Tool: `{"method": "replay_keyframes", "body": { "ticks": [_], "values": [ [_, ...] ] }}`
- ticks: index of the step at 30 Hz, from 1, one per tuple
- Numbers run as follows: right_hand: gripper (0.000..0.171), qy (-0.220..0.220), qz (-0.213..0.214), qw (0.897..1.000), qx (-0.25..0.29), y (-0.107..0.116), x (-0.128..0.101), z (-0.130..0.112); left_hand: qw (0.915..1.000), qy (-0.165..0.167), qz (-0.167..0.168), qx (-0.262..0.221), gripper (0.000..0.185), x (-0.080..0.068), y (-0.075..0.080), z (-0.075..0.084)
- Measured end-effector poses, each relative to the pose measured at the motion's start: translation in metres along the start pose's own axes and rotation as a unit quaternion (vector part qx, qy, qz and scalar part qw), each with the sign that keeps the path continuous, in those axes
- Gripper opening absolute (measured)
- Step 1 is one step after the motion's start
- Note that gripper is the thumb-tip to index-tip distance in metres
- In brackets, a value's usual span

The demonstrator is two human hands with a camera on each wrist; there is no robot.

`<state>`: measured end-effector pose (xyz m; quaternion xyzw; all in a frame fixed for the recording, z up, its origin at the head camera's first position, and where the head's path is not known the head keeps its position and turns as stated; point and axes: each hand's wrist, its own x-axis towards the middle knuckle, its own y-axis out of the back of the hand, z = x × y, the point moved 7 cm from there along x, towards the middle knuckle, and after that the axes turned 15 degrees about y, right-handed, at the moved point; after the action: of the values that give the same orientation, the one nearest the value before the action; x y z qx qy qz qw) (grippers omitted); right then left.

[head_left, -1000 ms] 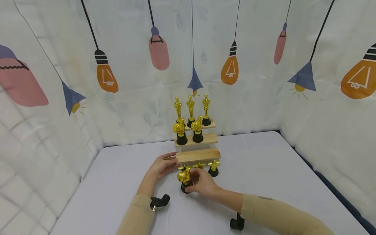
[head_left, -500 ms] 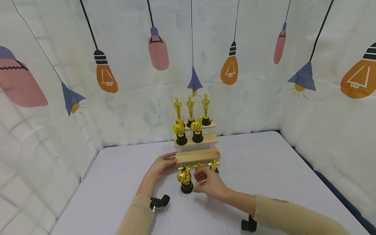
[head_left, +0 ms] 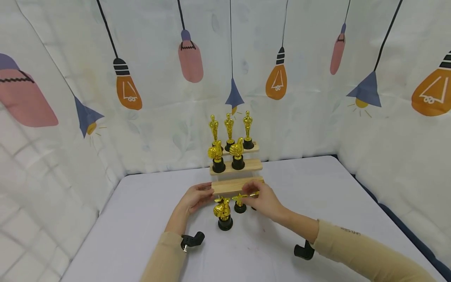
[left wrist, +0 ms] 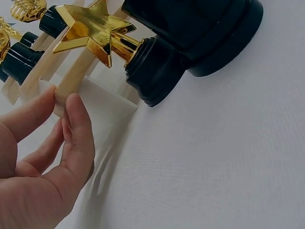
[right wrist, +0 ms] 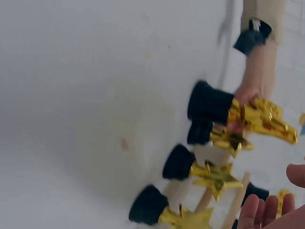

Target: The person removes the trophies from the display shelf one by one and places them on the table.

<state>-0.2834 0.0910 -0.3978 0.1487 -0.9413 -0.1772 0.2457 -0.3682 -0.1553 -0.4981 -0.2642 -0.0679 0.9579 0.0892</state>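
Note:
A three-step wooden stand (head_left: 237, 185) stands at the back of the white table (head_left: 141, 219). Its top step carries three gold figure trophies (head_left: 230, 129), the middle step two thumbs-up trophies (head_left: 227, 154), and the lowest step is bare. My left hand (head_left: 195, 199) pinches the left end of the lowest step (left wrist: 66, 93) between thumb and fingertips (left wrist: 78, 114). In front stands a thumbs-up trophy (head_left: 224, 213), with star trophies (head_left: 240, 203) behind it. My right hand (head_left: 264, 199) reaches over the rightmost star trophy, fingers (right wrist: 259, 212) extended, and hides most of it. The wrist view shows three star trophies (right wrist: 209, 174) in a row.
Printed curtains (head_left: 105, 98) with lamp drawings close in the table at the back and both sides. The table's right edge (head_left: 387, 219) drops to a dark floor. Black wrist camera mounts (head_left: 192, 241) sit on both forearms.
My right hand let go of the thumbs-up trophy, which now stands on the table, and moved back and right to the rightmost star trophy. The left hand stayed on the stand.

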Motion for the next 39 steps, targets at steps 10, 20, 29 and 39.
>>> {"method": "replay_keyframes", "body": {
  "ticks": [10, 20, 29, 39],
  "values": [
    [0.030, -0.037, 0.033, 0.998, 0.035, 0.034, 0.032, 0.003, 1.0000, 0.004, -0.005, 0.002, 0.056, 0.002, 0.000, 0.000],
    [0.043, -0.039, 0.047, 0.997, 0.045, 0.050, 0.057, 0.012, 1.0000, 0.009, -0.001, 0.001, 0.057, 0.002, 0.000, 0.002],
    [0.049, -0.045, 0.073, 0.993, 0.082, 0.054, 0.082, 0.024, 1.0000, 0.002, 0.005, 0.009, 0.054, 0.002, -0.005, 0.011],
    [0.055, -0.070, 0.081, 0.989, 0.105, 0.043, 0.090, 0.048, 0.9999, 0.007, 0.001, 0.009, 0.059, -0.002, 0.000, 0.001]
  ]
}}
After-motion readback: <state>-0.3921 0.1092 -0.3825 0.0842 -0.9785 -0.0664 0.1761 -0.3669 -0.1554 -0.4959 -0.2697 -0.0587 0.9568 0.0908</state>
